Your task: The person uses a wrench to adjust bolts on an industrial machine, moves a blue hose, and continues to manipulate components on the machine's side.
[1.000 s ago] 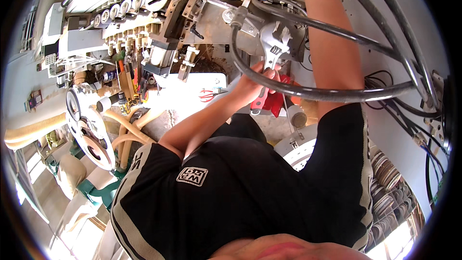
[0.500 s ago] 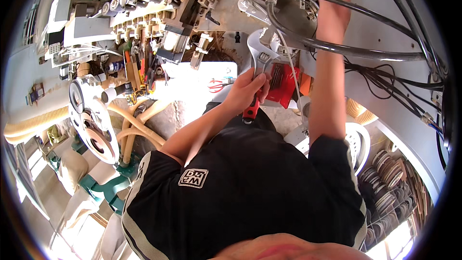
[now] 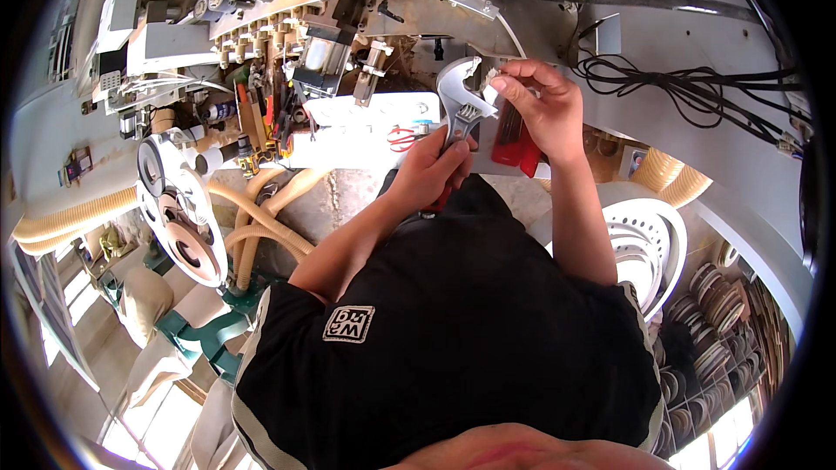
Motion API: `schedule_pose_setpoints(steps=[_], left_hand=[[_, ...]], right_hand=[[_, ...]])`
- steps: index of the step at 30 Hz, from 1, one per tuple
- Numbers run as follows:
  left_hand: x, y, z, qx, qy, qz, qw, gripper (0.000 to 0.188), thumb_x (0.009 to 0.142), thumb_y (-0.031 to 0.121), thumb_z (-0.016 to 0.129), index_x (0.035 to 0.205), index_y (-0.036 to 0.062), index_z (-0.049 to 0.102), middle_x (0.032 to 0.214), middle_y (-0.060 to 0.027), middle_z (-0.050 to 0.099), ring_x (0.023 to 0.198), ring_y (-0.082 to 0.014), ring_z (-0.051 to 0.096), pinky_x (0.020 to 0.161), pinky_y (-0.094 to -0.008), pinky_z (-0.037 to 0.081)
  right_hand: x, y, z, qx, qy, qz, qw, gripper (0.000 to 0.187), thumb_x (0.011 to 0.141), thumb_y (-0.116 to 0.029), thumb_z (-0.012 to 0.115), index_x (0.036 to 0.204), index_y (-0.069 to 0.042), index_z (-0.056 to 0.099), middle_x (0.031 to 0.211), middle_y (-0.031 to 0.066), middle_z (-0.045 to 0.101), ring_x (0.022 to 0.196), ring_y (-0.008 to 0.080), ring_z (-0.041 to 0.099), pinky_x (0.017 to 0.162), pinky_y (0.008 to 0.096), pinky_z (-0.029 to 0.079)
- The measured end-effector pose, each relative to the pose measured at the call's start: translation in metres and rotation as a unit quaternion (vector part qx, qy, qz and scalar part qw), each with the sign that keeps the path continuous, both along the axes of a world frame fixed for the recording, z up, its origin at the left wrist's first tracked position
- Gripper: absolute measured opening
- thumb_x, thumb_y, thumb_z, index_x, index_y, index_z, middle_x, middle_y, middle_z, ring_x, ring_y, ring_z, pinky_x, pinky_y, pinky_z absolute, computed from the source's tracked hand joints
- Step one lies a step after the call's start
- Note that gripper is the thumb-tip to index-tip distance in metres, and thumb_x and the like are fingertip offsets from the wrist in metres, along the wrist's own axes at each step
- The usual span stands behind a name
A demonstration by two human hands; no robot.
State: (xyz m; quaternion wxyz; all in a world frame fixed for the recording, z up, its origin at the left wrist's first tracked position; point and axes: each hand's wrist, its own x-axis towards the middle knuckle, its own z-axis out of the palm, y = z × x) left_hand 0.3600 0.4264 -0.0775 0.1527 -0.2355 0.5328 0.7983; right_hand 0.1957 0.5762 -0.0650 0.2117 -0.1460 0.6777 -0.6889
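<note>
Head view: L hand (image 3: 433, 165) has its grip wrapped round the wrench (image 3: 457, 91), held up beyond the dark shirt (image 3: 514, 313), head tilted; R hand (image 3: 549, 109) is narrow, thumb & fingertips pinching a pale scrap (image 3: 492, 83) right at the wrench mouth, too small to tell what exactly, and that's the tricky spot! Risk, I'd say: scrap could drop if that pinch slackens, poss. onto the red case (image 3: 507, 152) below it in view; R fingertips could get scraped or nipped if L wrist twists; wrench looks head-heavy, so a loose L hold could let it tip. Edges now: white bench (image 3: 374, 110) just L of the wrench, w/ a red-handled tool on it; metal plate (image 3: 418, 17) ahead, so fwd room looks tight; cables (image 3: 644, 77) off R, could snag a wide swing; more room back twd the shirt
</note>
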Motion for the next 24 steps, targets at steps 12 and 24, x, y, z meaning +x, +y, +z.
schedule_pose_setpoints(steps=[12, 24], left_hand=[[0.026, -0.007, 0.018, -0.07, -0.01, -0.003, 0.997, 0.023, 0.108, 0.019, 0.053, 0.115, -0.0017, 0.059, 0.081, -0.0023, 0.061, 0.066, -0.0085, 0.055, 0.061, -0.0254, 0.047], [0.049, -0.007, 0.025, -0.128, -0.031, -0.043, 0.99, 0.025, 0.107, 0.021, 0.055, 0.113, -0.0023, 0.063, 0.077, -0.0006, 0.06, 0.063, -0.0067, 0.053, 0.058, -0.0247, 0.043]], right_hand=[[0.024, 0.01, 0.019, 0.099, 0.138, 0.014, 0.985, 0.017, 0.094, -0.015, 0.079, 0.099, 0.001, 0.077, 0.089, 0.0046, 0.075, 0.083, 0.0086, 0.066, 0.077, 0.0243, 0.052], [0.036, 0.013, 0.011, 0.008, -0.021, 0.029, 0.999, 0.029, 0.083, -0.02, 0.088, 0.104, -0.004, 0.075, 0.094, 0.0037, 0.077, 0.086, 0.0114, 0.07, 0.081, 0.0272, 0.055]])
